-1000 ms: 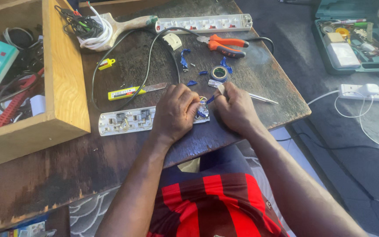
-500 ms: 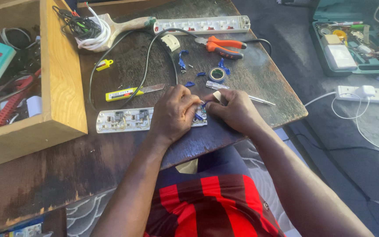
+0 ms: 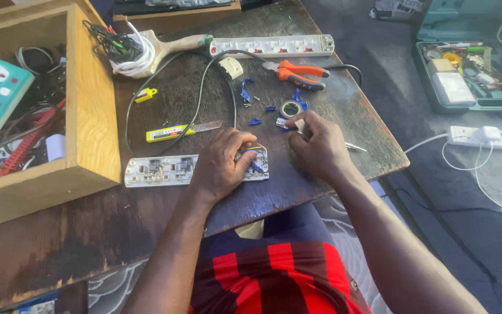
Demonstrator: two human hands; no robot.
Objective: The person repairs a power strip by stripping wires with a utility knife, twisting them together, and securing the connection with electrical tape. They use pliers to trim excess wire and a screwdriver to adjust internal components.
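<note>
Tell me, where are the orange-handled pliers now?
The orange-handled pliers lie at the far side of the wooden table, just before the white power strip, beyond the right hand.

Opened white power strip point(image 3: 163, 171), lying flat and lengthwise near my table's front edge, contacts exposed. Coloured wires point(image 3: 255, 152) bunch at its right end. A slim screwdriver point(image 3: 320, 136) lies just right of it.

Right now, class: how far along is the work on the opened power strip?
Done: the opened power strip lies with its insides bare, and blue wire scraps lie nearby. In hand: the left hand presses on the strip's wired end while the right hand picks up a small metal piece. Left: the strip is not yet closed.
</note>
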